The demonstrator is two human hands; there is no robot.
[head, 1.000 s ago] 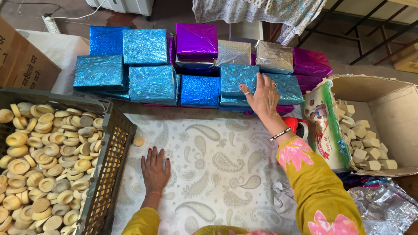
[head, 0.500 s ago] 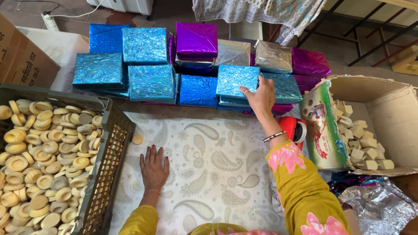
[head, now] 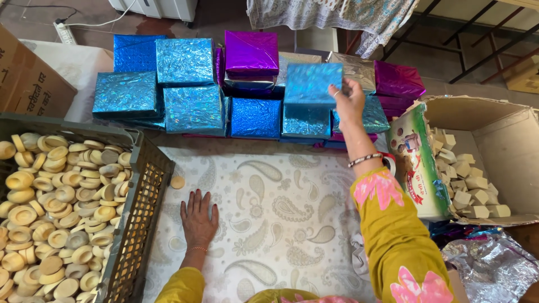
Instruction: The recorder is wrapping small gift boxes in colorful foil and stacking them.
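My right hand (head: 349,101) grips the right edge of a shiny blue foil-wrapped box (head: 311,84) and holds it raised above the stack of wrapped boxes (head: 193,109). The stack holds several blue boxes, a purple one (head: 251,51), silver ones and magenta ones (head: 397,78). My left hand (head: 198,217) lies flat, fingers apart, on the white paisley-patterned cloth (head: 281,213). A small round tan piece (head: 178,182) sits on the cloth just above that hand.
A dark plastic crate (head: 143,207) full of round tan pieces stands at the left. At the right, an open cardboard box (head: 494,123) holds pale cubes. Crumpled silver foil (head: 494,264) lies at the lower right. Another cardboard box (head: 28,78) is at the far left.
My right hand has taken hold of a blue box from the stack and lifted it up and away from the pile. My left hand has stayed flat on the cloth.
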